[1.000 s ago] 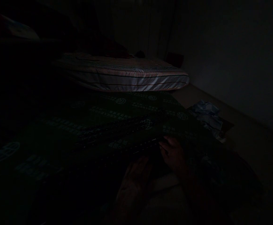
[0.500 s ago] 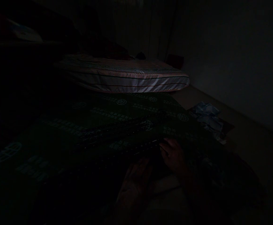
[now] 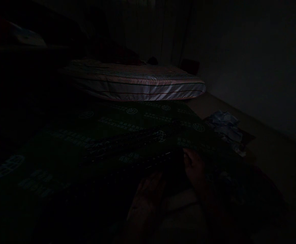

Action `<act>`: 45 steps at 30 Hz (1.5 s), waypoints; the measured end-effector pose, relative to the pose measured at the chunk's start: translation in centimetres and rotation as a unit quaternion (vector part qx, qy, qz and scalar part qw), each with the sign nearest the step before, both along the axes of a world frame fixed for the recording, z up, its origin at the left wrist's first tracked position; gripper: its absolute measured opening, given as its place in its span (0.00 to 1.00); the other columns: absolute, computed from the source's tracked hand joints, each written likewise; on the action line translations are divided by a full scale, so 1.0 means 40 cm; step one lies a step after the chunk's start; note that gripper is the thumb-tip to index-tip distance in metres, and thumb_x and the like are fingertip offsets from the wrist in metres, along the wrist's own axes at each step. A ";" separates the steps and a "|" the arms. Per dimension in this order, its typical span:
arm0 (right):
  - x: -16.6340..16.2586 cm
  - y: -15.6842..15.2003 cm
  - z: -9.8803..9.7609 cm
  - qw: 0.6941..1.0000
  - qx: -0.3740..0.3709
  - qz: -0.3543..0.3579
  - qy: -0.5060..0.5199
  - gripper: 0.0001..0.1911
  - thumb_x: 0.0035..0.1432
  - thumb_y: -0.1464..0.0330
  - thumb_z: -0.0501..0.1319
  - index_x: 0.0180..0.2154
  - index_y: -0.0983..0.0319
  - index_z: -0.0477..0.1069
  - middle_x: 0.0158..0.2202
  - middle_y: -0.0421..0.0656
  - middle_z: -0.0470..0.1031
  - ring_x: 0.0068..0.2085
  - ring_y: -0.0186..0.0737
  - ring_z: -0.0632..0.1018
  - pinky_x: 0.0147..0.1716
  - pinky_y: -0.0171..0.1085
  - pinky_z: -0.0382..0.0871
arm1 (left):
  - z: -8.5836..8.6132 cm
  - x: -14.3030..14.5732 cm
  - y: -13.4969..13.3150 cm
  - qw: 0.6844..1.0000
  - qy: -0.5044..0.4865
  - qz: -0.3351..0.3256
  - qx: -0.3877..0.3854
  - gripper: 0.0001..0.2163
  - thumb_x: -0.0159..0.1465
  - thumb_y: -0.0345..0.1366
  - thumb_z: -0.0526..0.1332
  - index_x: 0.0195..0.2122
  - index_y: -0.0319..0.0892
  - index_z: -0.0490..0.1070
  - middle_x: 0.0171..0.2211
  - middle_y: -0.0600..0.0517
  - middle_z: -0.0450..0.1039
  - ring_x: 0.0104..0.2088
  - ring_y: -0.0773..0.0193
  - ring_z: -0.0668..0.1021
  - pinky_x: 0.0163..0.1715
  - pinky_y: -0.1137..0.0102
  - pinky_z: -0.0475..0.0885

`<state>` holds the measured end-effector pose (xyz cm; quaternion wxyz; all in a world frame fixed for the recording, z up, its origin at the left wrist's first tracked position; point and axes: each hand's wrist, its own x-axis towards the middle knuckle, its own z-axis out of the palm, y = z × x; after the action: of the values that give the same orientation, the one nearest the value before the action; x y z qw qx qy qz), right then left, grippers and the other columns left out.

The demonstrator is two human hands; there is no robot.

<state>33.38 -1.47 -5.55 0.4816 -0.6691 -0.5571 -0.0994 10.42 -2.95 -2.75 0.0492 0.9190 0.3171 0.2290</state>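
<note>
The picture is very dark. A black piece of what looks like cloth (image 3: 107, 193), with rows of pale specks along its far edge, lies in front of me. My left hand (image 3: 148, 195) rests on it, palm down, fingers stretched out. At the cloth's far right corner is my right hand (image 3: 194, 166), its fingers curled together at the edge, seemingly pinching it. Just beyond lies another dark, speckled bundle (image 3: 127, 140), long and narrow. Both lie on a green sheet (image 3: 112, 118) printed with pale globes and lettering.
A striped mattress (image 3: 148, 89) lies across the far end of the green sheet. Crumpled pale-blue cloth or plastic (image 3: 224, 123) sits on the floor to the right, below a bare wall (image 3: 255, 61). The left side is too dark to make out.
My right hand has moved a little to the right along the far edge of the black cloth, and its fingers have drawn in. My left hand stays in place.
</note>
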 end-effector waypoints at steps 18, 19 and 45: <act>0.012 0.005 -0.008 0.997 -0.001 0.002 0.075 0.12 0.58 0.67 0.54 0.38 0.61 0.75 0.36 0.47 0.79 0.38 0.43 0.80 0.39 0.42 0.75 | 0.010 0.001 -0.008 1.000 0.003 0.001 -0.022 0.15 0.65 0.40 0.57 0.52 0.41 0.65 0.52 0.45 0.66 0.48 0.57 0.72 0.46 0.56 0.70; 0.011 0.006 -0.008 0.997 -0.003 0.004 0.079 0.12 0.58 0.66 0.54 0.38 0.60 0.75 0.36 0.47 0.79 0.38 0.43 0.79 0.39 0.42 0.75 | 0.004 0.001 -0.008 1.000 0.003 0.001 -0.021 0.15 0.65 0.40 0.57 0.52 0.42 0.65 0.53 0.45 0.65 0.49 0.56 0.72 0.47 0.55 0.70; 0.004 0.006 -0.015 0.991 -0.093 -0.009 0.100 0.17 0.56 0.61 0.52 0.37 0.61 0.77 0.38 0.49 0.79 0.40 0.46 0.78 0.42 0.45 0.73 | 0.021 -0.001 -0.017 0.999 -0.006 0.011 -0.047 0.14 0.66 0.40 0.57 0.51 0.42 0.66 0.51 0.45 0.66 0.46 0.58 0.73 0.45 0.58 0.71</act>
<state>33.56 -1.23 -6.15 0.4699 -0.7222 -0.5074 0.0158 10.37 -3.63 -1.89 0.0915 0.9106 0.3376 0.2204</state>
